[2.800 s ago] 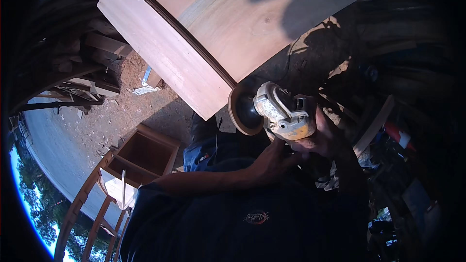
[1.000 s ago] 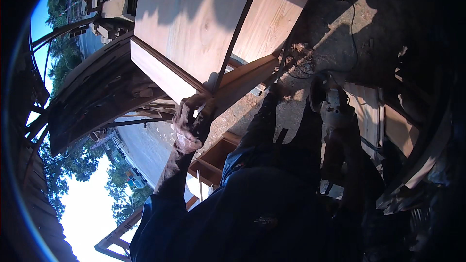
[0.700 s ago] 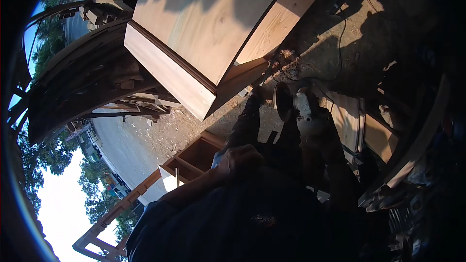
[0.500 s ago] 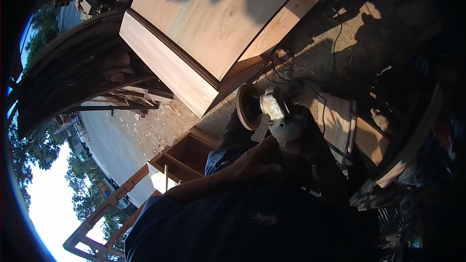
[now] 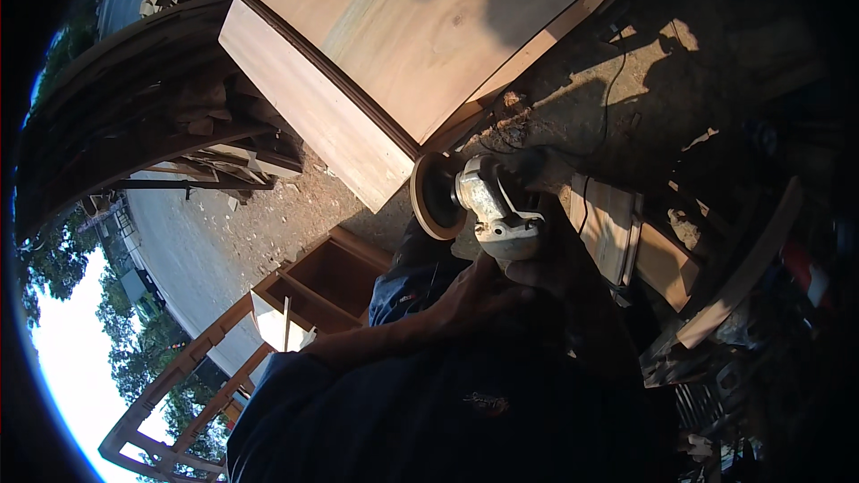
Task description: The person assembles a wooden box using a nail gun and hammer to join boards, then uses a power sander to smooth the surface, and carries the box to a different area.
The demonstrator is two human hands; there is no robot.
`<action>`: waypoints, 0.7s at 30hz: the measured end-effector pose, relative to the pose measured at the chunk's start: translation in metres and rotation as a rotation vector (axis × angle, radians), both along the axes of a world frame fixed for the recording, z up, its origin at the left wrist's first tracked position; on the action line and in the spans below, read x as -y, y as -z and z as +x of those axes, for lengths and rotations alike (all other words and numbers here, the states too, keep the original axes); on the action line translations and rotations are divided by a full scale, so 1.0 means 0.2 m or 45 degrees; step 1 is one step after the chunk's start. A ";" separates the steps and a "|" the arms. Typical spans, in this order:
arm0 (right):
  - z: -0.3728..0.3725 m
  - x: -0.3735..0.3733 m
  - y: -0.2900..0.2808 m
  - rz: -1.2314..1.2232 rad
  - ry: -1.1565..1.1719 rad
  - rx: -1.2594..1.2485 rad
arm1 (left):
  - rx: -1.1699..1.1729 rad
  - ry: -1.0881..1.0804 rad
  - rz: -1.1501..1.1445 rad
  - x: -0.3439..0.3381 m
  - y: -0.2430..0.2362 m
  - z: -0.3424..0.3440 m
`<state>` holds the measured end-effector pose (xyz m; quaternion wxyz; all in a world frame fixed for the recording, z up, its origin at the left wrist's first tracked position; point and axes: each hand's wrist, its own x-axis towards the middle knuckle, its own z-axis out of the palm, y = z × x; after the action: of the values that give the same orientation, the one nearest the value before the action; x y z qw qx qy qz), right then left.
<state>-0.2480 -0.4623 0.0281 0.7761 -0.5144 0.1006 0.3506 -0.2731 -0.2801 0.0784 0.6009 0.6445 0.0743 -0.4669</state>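
Observation:
An angle grinder (image 5: 490, 201) with a pale metal head is held up near my body, with a round brown sanding disc (image 5: 436, 197) on its left side. My left hand (image 5: 476, 291) is closed at the near end of the grinder, its fingers partly in shadow. My right hand (image 5: 553, 270) grips the grinder from the right and is mostly dark. Just beyond the disc is the near corner of a large wooden cabinet (image 5: 420, 45), whose pale side board (image 5: 313, 98) catches the sun. Whether disc and wood touch I cannot tell.
A brown wooden frame with compartments (image 5: 327, 277) stands at the lower left. Planks (image 5: 608, 224) lie to the right, beside a curved board (image 5: 743, 268). A dark cord (image 5: 617, 98) runs over the ground, and wood chips (image 5: 277, 215) are scattered at the left.
The grinder and both hands have shifted left, so the disc is now closer to the cabinet's near corner. The view has also moved slightly. Both hands keep their hold.

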 end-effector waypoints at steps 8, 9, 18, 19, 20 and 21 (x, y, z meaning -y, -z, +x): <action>0.01 0.01 0.01 -0.064 -0.011 -0.048 | 0.065 0.050 0.065 0.02 0.03 0.01; 0.01 0.01 0.03 -0.101 -0.035 -0.023 | 0.055 0.063 0.081 0.02 0.03 0.02; -0.06 0.13 0.02 -0.166 0.350 -0.010 | 0.160 0.105 -0.132 0.10 0.04 0.05; -0.06 0.21 0.01 -0.232 0.367 0.053 | 0.187 0.099 -0.139 0.11 0.03 0.07; -0.18 0.31 0.14 -0.230 0.519 -0.116 | 0.238 0.256 -0.180 0.13 0.00 0.08; -0.15 0.33 0.09 -0.162 0.552 -0.217 | 0.291 0.352 -0.193 0.14 0.00 0.03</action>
<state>-0.2774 -0.5285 0.0106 0.7880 -0.4971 0.2959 0.2108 -0.2662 -0.3091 0.0784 0.5826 0.6502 -0.1189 -0.4730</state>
